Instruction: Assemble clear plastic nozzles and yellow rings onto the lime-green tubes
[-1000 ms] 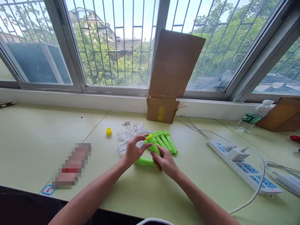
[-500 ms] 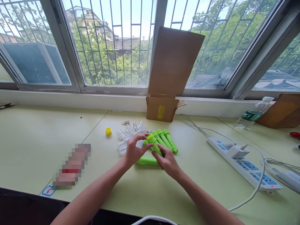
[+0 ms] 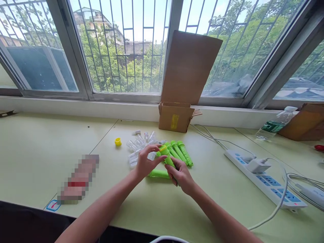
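My right hand (image 3: 181,175) is closed around the lower part of a bright green plastic tube (image 3: 168,161), which looks like a toy torch handle and is tilted up to the left. At its top end sits a yellow ring (image 3: 163,148), pinched between the thumb and fingers of my left hand (image 3: 149,160). Below the hands a second green tube (image 3: 158,173) lies on its side, partly covered. Several more green tubes (image 3: 184,152) lie side by side just beyond my right hand. Behind my left hand is a loose group of clear plastic cups (image 3: 134,157).
A loose yellow ring (image 3: 117,141) lies left of the cups. An open cardboard box (image 3: 174,118) stands against the window ledge. On the right are a white power strip (image 3: 265,182) with cables and a water bottle (image 3: 274,125). A blurred flat item (image 3: 78,179) lies left.
The hands stay almost in place on the tube and ring. My right hand's fingers have shifted slightly on the tube. The whole view has moved a little.
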The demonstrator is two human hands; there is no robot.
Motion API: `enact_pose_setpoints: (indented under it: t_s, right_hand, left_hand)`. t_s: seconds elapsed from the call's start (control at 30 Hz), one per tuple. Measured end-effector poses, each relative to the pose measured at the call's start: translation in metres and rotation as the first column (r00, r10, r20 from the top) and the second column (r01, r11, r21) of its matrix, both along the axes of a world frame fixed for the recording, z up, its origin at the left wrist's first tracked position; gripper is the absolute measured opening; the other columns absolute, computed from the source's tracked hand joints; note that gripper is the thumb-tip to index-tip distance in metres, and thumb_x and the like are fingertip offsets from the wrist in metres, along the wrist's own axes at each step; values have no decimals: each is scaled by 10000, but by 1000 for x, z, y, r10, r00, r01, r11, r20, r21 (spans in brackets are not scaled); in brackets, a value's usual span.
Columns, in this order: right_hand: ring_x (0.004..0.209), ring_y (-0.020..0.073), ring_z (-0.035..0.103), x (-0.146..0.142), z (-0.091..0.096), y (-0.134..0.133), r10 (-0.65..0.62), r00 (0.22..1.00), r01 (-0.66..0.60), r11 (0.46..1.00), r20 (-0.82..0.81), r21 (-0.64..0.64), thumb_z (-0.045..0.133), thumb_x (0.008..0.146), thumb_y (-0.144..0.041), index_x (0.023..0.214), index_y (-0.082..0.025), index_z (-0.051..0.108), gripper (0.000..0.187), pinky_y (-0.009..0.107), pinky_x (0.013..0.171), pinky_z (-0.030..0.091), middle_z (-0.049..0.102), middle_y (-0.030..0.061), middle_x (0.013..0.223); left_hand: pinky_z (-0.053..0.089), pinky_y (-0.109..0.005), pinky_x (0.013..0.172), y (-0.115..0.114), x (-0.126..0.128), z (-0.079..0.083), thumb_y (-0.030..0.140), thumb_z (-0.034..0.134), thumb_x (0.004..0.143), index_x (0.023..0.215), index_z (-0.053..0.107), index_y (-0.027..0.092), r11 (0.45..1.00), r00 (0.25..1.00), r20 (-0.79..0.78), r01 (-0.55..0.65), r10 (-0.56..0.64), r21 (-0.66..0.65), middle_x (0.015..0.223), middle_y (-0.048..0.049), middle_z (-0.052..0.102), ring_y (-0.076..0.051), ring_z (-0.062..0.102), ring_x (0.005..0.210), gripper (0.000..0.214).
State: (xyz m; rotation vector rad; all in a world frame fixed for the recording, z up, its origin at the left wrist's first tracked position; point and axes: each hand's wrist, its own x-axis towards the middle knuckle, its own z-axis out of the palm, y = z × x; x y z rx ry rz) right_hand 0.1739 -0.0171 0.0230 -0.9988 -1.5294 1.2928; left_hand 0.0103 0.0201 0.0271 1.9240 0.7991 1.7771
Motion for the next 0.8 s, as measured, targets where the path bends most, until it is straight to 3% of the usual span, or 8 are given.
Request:
enact_pose_setpoints:
  t_s: [0.5, 0.8]
  right_hand:
    - [284, 45, 323, 2, -1, 2, 56, 992, -65, 995, -112, -75, 623, 815, -433, 821, -195, 532, 255, 175, 276, 249, 470, -90, 468]
    - [285, 45, 303, 1, -1, 1, 105, 966, -137, 983, -234, -125, 628, 829, -404, 800, -198, 515, 237, 173, 269, 230, 445, -94, 463]
  left_hand:
    - [608, -374, 783, 2, -1, -2, 259, 773, 712, 870, 591, 174, 1000, 1000, -20, 17, -17, 2, 1043, -93, 705, -196, 689, 912, 255]
    - [628, -392, 773, 2, -1, -3, 283, 813, 660, 964, 566, 195, 994, 994, -11, 104, -105, -15, 1102, -99, 692, -218, 685, 971, 402]
